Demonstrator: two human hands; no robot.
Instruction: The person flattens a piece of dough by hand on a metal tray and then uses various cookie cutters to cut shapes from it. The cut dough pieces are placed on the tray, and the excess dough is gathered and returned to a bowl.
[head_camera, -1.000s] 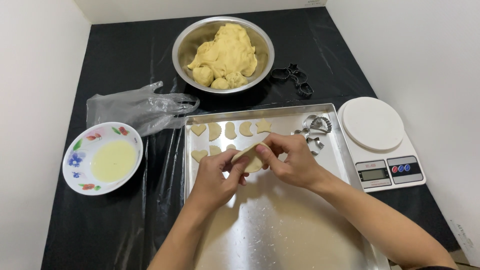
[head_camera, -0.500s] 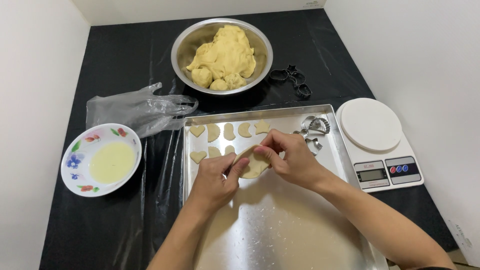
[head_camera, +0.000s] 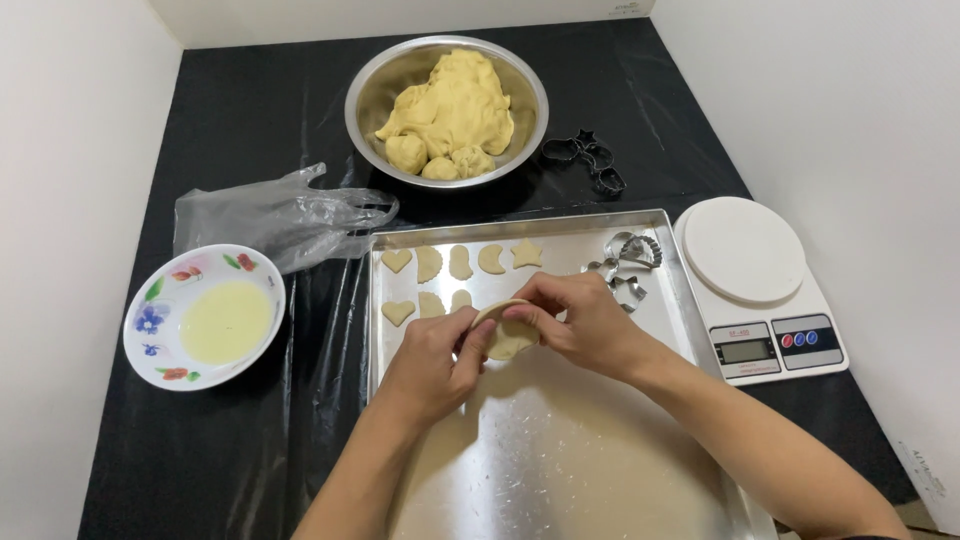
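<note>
Both hands meet over the metal baking tray (head_camera: 560, 470). My left hand (head_camera: 432, 352) and my right hand (head_camera: 580, 320) pinch one flat, round piece of yellow dough (head_camera: 505, 338) between their fingertips, just above the tray. Behind the hands, several cut dough shapes (head_camera: 460, 265) lie in two rows on the tray: hearts, a moon, a star and others. Part of the second row is hidden by my fingers.
A steel bowl (head_camera: 372, 95) of yellow dough (head_camera: 450, 110) stands at the back. Dark cookie cutters (head_camera: 585, 160) lie right of it, shiny cutters (head_camera: 628, 265) on the tray's right corner. A white kitchen scale (head_camera: 755, 285) is at right; a plastic glove (head_camera: 275, 215) and flowered dish (head_camera: 150, 320) of pale liquid at left.
The hands have kept working the dough piece in place, shifting slightly lower over the tray. Nothing else has moved.
</note>
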